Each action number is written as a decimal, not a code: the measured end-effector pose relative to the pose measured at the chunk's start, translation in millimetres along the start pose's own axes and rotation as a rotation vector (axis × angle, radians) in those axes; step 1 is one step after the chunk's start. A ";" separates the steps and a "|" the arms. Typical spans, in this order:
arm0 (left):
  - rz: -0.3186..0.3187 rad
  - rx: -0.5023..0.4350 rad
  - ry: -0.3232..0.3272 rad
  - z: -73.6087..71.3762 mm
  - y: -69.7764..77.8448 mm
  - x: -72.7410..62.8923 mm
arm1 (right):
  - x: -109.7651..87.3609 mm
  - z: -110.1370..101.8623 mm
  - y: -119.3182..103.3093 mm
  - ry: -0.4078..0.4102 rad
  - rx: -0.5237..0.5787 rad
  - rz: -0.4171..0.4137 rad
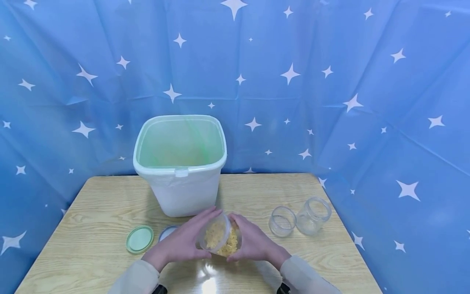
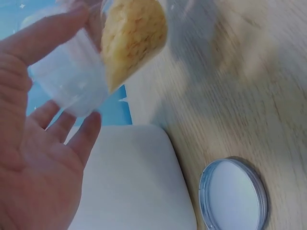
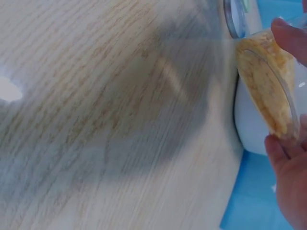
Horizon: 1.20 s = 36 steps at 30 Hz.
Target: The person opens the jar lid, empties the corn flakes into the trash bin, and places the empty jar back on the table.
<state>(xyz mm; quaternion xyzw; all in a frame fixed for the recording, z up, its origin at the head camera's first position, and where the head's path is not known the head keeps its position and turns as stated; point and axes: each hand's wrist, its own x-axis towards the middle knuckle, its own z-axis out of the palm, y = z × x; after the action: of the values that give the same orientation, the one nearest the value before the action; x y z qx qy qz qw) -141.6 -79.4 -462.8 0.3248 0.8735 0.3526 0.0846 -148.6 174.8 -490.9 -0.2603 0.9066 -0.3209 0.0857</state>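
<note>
My left hand (image 1: pixel 183 243) grips a clear jar (image 2: pixel 72 79), thumb on one side and fingertips on the other; its walls look bare in the left wrist view. My right hand (image 1: pixel 255 241) holds a second clear jar with small yellow pieces (image 2: pixel 134 36) in it, pinched between thumb and fingers. Both jars are tilted and meet mouth to mouth above the table, overlapping in the head view. In the right wrist view the yellow pieces (image 3: pixel 264 86) lie slanted against the jar's side.
Behind my hands stands a white bin (image 1: pixel 183 188) with a green liner. A green lid (image 1: pixel 140 239) and a silver-rimmed lid (image 2: pixel 235 196) lie on the wooden table (image 1: pixel 92 228) to the left. Two clear jars (image 1: pixel 282 221) (image 1: pixel 312 216) stand at the right.
</note>
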 end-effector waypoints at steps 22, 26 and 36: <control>-0.298 0.254 0.234 8.8 9.5 13.0 | 5.1 14.6 -6.3 0.103 0.115 0.054; -0.275 0.273 0.241 8.3 8.8 12.7 | 6.2 17.7 -4.4 0.087 0.267 0.032; -0.221 0.132 0.150 0.2 5.6 8.3 | 3.8 16.4 -0.8 0.047 0.244 0.041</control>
<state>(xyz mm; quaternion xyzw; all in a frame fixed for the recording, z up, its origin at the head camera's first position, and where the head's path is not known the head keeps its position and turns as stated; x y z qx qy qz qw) -145.1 -71.0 -458.5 0.2045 0.9290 0.3063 0.0359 -146.3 163.5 -503.2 -0.2216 0.8678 -0.4329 0.1018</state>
